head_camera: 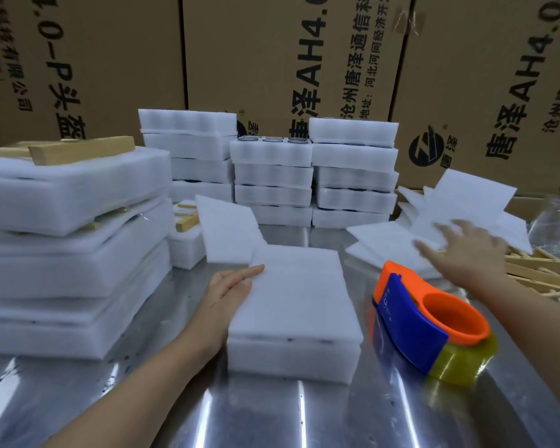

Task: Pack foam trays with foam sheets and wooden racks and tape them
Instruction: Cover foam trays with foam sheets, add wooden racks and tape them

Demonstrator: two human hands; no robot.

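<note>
Bare left hand, bare right hand slightly blurred, bare forearms

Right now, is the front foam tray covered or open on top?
Covered. A foam sheet lies flat over the foam tray, a thin dark seam between them. The left hand touches its left edge. No tape shows.
</note>
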